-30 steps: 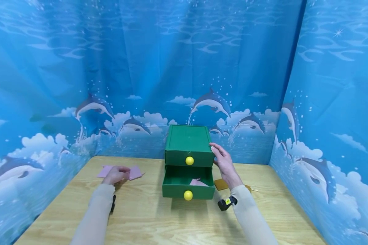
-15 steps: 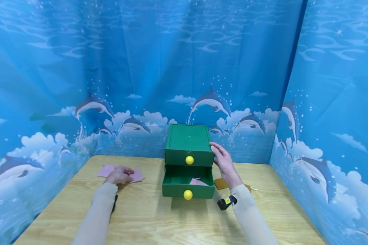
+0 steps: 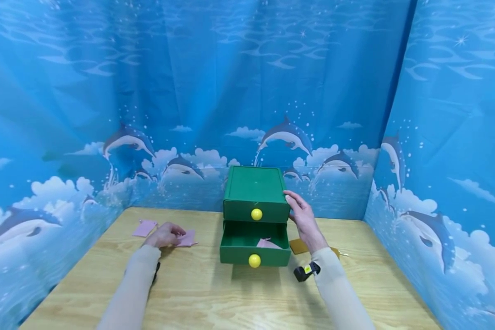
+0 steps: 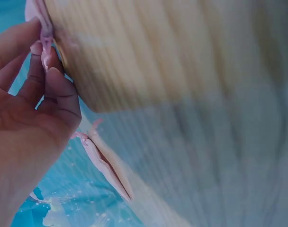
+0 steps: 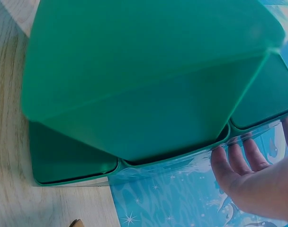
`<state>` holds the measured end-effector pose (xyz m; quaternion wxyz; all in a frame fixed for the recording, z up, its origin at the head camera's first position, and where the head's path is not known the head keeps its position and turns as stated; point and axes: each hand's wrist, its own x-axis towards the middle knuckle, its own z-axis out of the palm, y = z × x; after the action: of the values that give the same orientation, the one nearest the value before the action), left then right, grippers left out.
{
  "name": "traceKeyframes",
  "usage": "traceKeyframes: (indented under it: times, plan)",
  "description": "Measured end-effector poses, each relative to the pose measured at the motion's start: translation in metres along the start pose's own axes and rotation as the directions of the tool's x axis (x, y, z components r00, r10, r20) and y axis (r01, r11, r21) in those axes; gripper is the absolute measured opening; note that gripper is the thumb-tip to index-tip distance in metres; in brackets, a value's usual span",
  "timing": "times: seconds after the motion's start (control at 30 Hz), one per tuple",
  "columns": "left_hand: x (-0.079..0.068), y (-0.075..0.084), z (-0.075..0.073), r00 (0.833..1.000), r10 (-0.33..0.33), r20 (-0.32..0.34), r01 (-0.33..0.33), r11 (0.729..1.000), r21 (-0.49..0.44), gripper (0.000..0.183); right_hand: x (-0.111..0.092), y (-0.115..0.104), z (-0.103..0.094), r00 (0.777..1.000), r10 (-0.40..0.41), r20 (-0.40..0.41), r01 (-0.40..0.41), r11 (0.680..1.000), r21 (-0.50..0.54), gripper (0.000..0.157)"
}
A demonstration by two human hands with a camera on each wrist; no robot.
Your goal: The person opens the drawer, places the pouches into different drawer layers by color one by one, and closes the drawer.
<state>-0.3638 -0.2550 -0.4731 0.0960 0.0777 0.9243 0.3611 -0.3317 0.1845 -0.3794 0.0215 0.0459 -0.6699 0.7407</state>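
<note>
The left hand (image 3: 163, 235) pinches a pink pouch (image 3: 187, 239) between thumb and curled fingers (image 4: 58, 94) on the table (image 3: 214, 298), at about 9 o'clock from the green box (image 3: 255, 192). A second pink pouch (image 3: 145, 227) lies just beyond it at 10 o'clock, near the table's left edge. The right hand (image 3: 303, 220) lies against the box's right side with fingers straight and close together. The lower drawer (image 3: 253, 240) stands pulled out, with a pink piece (image 3: 268, 244) inside, partly hidden by the drawer's front. A brown thing (image 3: 299, 246) at 4 o'clock of the box is mostly covered by the right wrist. The left wrist view is blurred. Bare wood spreads toward 6 o'clock.
</note>
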Motion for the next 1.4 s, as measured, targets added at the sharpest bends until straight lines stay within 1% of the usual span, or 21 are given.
traceKeyframes:
  times: [0.03,0.1,0.23,0.33,0.5,0.6,0.77,0.83,0.87,1.0,1.07,1.2,1.27,1.4]
  plan:
    - [0.001,0.001,0.001,1.0,-0.009,-0.009,0.009,1.0,0.004,0.039,0.0,0.0,0.0,1.0,-0.003,0.002,0.003,1.0,0.001,0.046]
    - [0.002,0.001,0.002,1.0,0.003,-0.023,-0.003,1.0,0.022,0.037,0.0,-0.001,-0.001,1.0,-0.004,0.005,0.004,1.0,-0.001,0.047]
    - [0.002,0.001,0.003,0.999,0.012,-0.044,-0.011,1.0,0.004,0.034,0.0,-0.001,0.0,1.0,-0.003,0.008,0.003,1.0,-0.015,0.046]
    - [0.001,0.001,0.004,0.999,-0.003,-0.053,0.001,1.0,-0.026,0.033,0.0,0.0,0.0,1.0,-0.002,0.003,0.002,1.0,-0.025,0.045]
    - [-0.002,0.004,0.002,0.996,0.032,-0.083,-0.036,0.998,-0.048,0.033,0.001,0.001,-0.001,1.0,-0.004,0.004,0.004,1.0,-0.02,0.045]
    - [-0.006,0.009,0.0,0.993,0.023,-0.114,-0.036,0.993,-0.109,0.032,0.001,0.002,-0.001,1.0,-0.004,0.005,0.004,1.0,-0.014,0.045]
    - [-0.009,0.015,-0.005,0.99,0.062,-0.129,-0.086,0.979,-0.187,0.032,0.002,0.003,-0.002,1.0,-0.005,0.003,0.005,1.0,-0.017,0.045]
    - [-0.01,0.016,-0.007,0.986,0.096,-0.137,-0.12,0.977,-0.178,0.033,0.003,0.003,-0.003,1.0,-0.004,0.002,0.004,1.0,-0.017,0.044]
    - [-0.01,0.017,-0.008,0.985,0.102,-0.142,-0.127,0.975,-0.182,0.033,0.003,0.003,-0.003,1.0,-0.003,0.001,0.003,1.0,-0.016,0.044]
    - [-0.012,0.021,-0.011,0.982,0.097,-0.161,-0.132,0.967,-0.22,0.033,0.002,0.0,-0.003,1.0,0.003,0.01,-0.003,1.0,-0.011,0.044]
    - [-0.014,0.024,-0.011,0.983,0.078,-0.167,-0.119,0.959,-0.257,0.034,0.0,-0.004,-0.002,1.0,0.006,0.016,-0.006,1.0,-0.015,0.044]
    - [-0.018,0.032,-0.008,0.983,0.048,-0.178,-0.099,0.952,-0.29,0.036,0.0,-0.003,-0.002,1.0,-0.004,0.017,0.005,1.0,-0.027,0.044]
    - [-0.019,0.036,-0.007,0.981,0.066,-0.184,-0.119,0.949,-0.292,0.037,0.003,0.002,-0.003,1.0,-0.016,0.009,0.016,1.0,-0.026,0.045]
    - [-0.021,0.045,-0.006,0.973,0.123,-0.194,-0.175,0.943,-0.281,0.036,0.001,0.002,-0.002,1.0,-0.027,-0.001,0.027,0.999,-0.029,0.045]
